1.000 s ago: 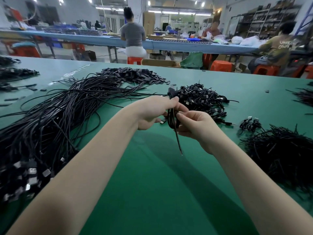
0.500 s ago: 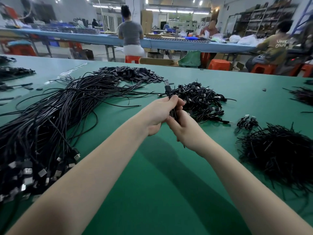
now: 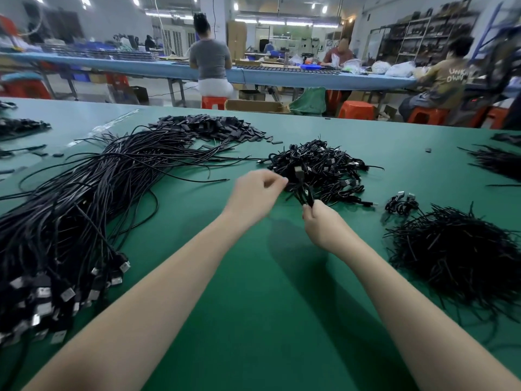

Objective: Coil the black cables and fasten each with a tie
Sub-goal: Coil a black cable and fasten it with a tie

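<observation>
1. Head view, hands: the right hand [image 3: 324, 224] pinches the lower end of a small coiled black cable [image 3: 304, 190], which stands upward and away from it, over the green table mat [image 3: 253, 306].
2. Head view, left hand [image 3: 253, 193]: its fingers are curled, with fingertips just beside the upper part of the coil; whether they grasp the coil or a tie cannot be told.
3. Head view, beyond the hands: a heap of finished black cable coils [image 3: 318, 165] lies just behind the held coil.
4. Head view, left side: a long bundle of loose black cables with metal plugs [image 3: 70, 215] stretches along the mat, well apart from both hands.
5. Head view, right side: a bristly pile of thin black ties [image 3: 456, 255] lies near the right forearm, with two tied coils [image 3: 401, 204] just beyond it.
6. Head view, far edge: a spread of flat black pieces [image 3: 208, 127] lies behind the loose bundle.
</observation>
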### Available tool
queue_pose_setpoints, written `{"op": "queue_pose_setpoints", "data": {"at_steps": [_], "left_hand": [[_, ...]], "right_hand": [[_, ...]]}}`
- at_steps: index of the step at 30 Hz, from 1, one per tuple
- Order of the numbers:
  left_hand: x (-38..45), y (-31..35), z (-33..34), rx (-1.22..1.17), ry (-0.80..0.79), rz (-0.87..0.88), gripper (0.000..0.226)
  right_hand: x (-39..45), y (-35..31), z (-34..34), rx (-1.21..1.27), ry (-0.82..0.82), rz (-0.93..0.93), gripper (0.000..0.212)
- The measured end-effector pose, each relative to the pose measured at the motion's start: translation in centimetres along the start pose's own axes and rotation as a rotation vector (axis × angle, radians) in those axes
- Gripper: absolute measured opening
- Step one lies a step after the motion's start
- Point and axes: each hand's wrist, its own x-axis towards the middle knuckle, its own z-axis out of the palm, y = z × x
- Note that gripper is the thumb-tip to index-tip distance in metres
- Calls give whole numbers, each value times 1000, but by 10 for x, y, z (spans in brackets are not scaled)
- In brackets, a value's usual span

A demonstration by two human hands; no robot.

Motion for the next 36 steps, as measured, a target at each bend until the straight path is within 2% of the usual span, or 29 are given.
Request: {"op": "queue_pose_setpoints", "data": {"at_steps": [1, 2, 3, 4, 5, 6, 8, 12, 14, 17, 18, 19, 20, 21, 22, 24, 25, 27, 29, 32, 36], "left_hand": [[3, -5, -2, 264, 94, 211, 26], [5, -8, -3, 520, 106, 416, 40], [7, -10, 1, 731, 49, 568, 56], [7, -15, 7, 865, -29, 668, 65], [5, -19, 15, 915, -99, 712, 65], [2, -23, 22, 920, -150, 718, 54], [-6, -30, 32, 858, -188, 700, 31], [-14, -30, 43, 864, -153, 685, 35], [-17, -29, 49, 830, -70, 723, 29], [-26, -26, 57, 803, -20, 700, 18], [-29, -28, 60, 799, -50, 654, 17], [-31, -32, 62, 778, -84, 589, 17], [-31, -37, 62, 733, -102, 517, 19], [-30, -43, 60, 671, -91, 452, 21], [-28, -48, 57, 599, -73, 396, 23], [-23, -53, 50, 420, -67, 285, 28], [-21, -54, 47, 328, -79, 235, 31], [-18, -56, 46, 212, -79, 173, 35], [-19, -56, 47, 199, -68, 163, 37], [-20, -56, 48, 202, -67, 155, 37], [-20, -56, 47, 170, -81, 125, 38]], "right_hand": [[1, 4, -4, -28, -68, -14, 29], [1, 8, -9, -50, -140, -50, 29], [0, 10, -13, -84, -207, -100, 29], [-2, 10, -18, -142, -265, -156, 28], [-4, 10, -24, -213, -314, -209, 26], [-6, 9, -30, -281, -359, -252, 25], [-9, 10, -42, -364, -422, -302, 25], [-10, 16, -57, -468, -383, -339, 28], [-12, 18, -59, -619, -301, -417, 27], [-14, 18, -61, -996, -96, -659, 19], [-14, 19, -66, -1064, -74, -691, 24], [-12, 20, -75, -1114, -59, -648, 43], [-9, 21, -88, -1118, -30, -561, 64], [-7, 23, -102, -1120, 22, -475, 77], [-5, 27, -116, -1120, 87, -413, 78], [-5, 41, -132, -1148, 139, -294, 68], [-7, 49, -133, -1136, 63, -253, 65], [-17, 61, -120, -1102, -193, -216, 58], [-26, 72, -105, -1126, -318, -290, 47], [-32, 85, -92, -1270, -252, -457, 34], [-32, 92, -89, -1444, -181, -521, 22]]}}
